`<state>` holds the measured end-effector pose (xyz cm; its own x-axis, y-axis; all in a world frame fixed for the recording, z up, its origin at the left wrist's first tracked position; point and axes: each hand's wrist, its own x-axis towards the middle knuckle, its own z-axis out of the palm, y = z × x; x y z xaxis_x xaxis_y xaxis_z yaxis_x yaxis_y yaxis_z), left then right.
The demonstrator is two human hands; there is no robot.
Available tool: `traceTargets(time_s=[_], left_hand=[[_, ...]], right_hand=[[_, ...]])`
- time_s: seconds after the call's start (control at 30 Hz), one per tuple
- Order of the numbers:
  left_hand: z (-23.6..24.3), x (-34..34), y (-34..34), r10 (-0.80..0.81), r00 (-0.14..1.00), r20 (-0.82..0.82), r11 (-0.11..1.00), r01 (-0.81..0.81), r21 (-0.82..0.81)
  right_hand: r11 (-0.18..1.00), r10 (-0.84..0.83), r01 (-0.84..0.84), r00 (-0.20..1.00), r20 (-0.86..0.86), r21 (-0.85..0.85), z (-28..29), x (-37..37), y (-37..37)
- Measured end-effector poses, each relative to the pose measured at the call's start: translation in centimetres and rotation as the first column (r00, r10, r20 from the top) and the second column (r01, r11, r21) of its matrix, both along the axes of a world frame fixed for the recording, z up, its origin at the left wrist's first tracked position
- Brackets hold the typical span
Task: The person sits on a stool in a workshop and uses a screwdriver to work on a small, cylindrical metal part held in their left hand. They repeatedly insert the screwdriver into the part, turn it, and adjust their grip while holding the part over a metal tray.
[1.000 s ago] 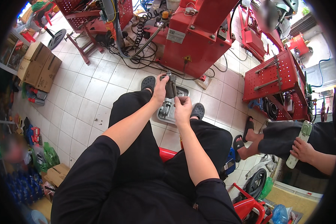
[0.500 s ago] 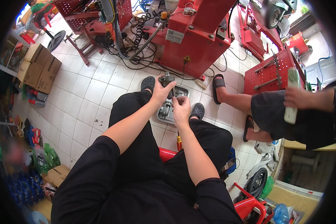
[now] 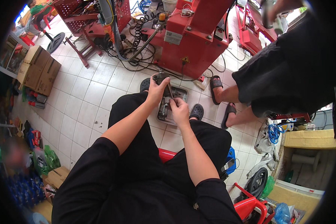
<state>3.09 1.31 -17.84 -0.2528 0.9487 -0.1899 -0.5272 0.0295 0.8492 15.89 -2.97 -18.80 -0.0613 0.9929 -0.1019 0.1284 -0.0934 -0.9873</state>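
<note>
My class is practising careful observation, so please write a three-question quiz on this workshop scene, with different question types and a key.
1. Multiple choice: what colour is the big machine on the floor beyond the hands?
A) Blue
B) Red
C) Yellow

2. True or false: the left hand holds a dark metal part while the right hand pinches a thin rod.

3. Fill in: the grey tray lies between the person's two dark ____.

Key: 1. B; 2. True; 3. clogs.
</note>
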Motion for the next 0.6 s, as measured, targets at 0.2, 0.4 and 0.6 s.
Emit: traceTargets(time_s=[0.2,0.4,0.6], left_hand=[[0.1,-0.3,0.2,0.034,0.996,0.087,0.999,-0.031,-0.028],[0.5,-0.6,0.6,0.081,0.954,0.288,0.993,-0.052,-0.109],[-1.5,-1.9,1.4,0.085,0.906,0.414,0.993,-0.046,-0.105]], right_hand=[[0.998,0.037,-0.050,0.937,0.348,0.028,4.0,-0.3,-1.0],[0.978,-0.014,-0.063,0.932,0.361,0.200,3.8,-0.6,-0.8],[0.988,0.118,-0.144,0.946,0.302,0.064,3.4,-0.8,-0.3]])
